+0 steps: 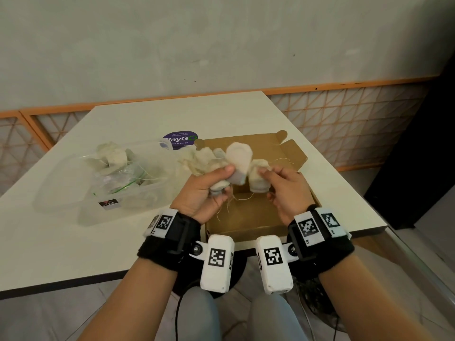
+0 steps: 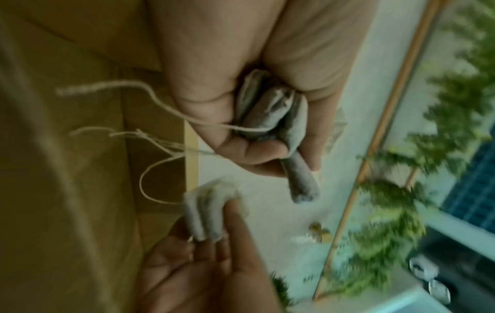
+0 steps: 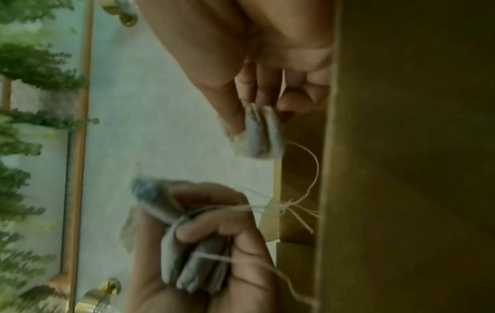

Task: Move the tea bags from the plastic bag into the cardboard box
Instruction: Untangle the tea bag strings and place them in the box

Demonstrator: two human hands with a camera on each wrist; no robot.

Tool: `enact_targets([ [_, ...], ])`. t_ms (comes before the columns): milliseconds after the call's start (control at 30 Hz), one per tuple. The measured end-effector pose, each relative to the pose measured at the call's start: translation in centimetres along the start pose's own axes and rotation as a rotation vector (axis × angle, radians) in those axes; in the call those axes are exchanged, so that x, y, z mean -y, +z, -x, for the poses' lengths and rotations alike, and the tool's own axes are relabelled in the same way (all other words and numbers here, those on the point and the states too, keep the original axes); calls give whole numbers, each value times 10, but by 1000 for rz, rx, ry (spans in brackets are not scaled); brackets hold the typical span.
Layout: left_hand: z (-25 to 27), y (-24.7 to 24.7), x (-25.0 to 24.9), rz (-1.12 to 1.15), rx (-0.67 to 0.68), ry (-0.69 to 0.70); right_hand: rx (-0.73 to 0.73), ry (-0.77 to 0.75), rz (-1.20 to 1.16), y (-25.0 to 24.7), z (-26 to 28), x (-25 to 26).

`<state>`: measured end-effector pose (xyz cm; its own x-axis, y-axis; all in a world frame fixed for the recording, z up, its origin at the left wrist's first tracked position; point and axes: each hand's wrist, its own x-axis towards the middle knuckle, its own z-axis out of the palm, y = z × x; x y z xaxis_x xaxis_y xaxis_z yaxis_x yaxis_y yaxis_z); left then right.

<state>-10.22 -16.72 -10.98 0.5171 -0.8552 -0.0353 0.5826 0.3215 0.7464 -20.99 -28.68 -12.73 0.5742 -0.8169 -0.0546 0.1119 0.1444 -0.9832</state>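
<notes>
Both hands hover above the open cardboard box (image 1: 248,217) at the table's near right. My left hand (image 1: 209,190) grips a bunch of pale tea bags (image 1: 236,163), their strings dangling into the box; the wrist view shows the same tea bags (image 2: 267,114) bunched in the left hand's curled fingers (image 2: 249,152). My right hand (image 1: 283,185) pinches a single tea bag (image 1: 257,178) between thumb and fingertips, seen close as that tea bag (image 3: 261,133). A string links it to the bunch. The clear plastic bag (image 1: 118,183) lies to the left with more tea bags (image 1: 112,156) inside.
A purple round sticker (image 1: 179,139) lies on the white table (image 1: 73,242) behind the box. The box's flap (image 1: 290,153) stands open at the far right. A wall with an orange-framed lattice panel runs behind the table.
</notes>
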Motion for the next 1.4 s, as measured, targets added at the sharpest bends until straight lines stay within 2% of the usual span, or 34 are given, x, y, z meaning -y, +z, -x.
enact_targets([
  [100, -2, 10, 7, -338, -36, 45, 82, -65, -26, 2, 4, -1],
  [233, -5, 13, 13, -463, -108, 96, 123, -81, -238, 1, 7, 4],
  [333, -7, 13, 15, -479, -135, 139, 167, -80, -314, 0, 9, 7],
  [567, -9, 14, 18, -545, -195, 169, 228, -53, -316, 0, 9, 6],
  [700, -11, 12, 20, -585, -230, 213, 174, -67, -175, 0, 7, 3],
  [800, -12, 11, 20, -566, -253, 240, 200, -77, -118, -1, 5, 0],
  [933, -11, 12, 18, -529, -231, 202, 157, -143, -67, 1, 3, -3],
  [1067, -10, 10, 14, -423, -237, 132, 103, -106, -181, -1, 1, -1],
  [1233, -10, 10, 13, -497, -220, 95, 142, -93, -245, 0, 3, 3],
  [1400, -10, 12, 13, -443, -256, 75, 95, -84, -286, -2, 4, 5],
])
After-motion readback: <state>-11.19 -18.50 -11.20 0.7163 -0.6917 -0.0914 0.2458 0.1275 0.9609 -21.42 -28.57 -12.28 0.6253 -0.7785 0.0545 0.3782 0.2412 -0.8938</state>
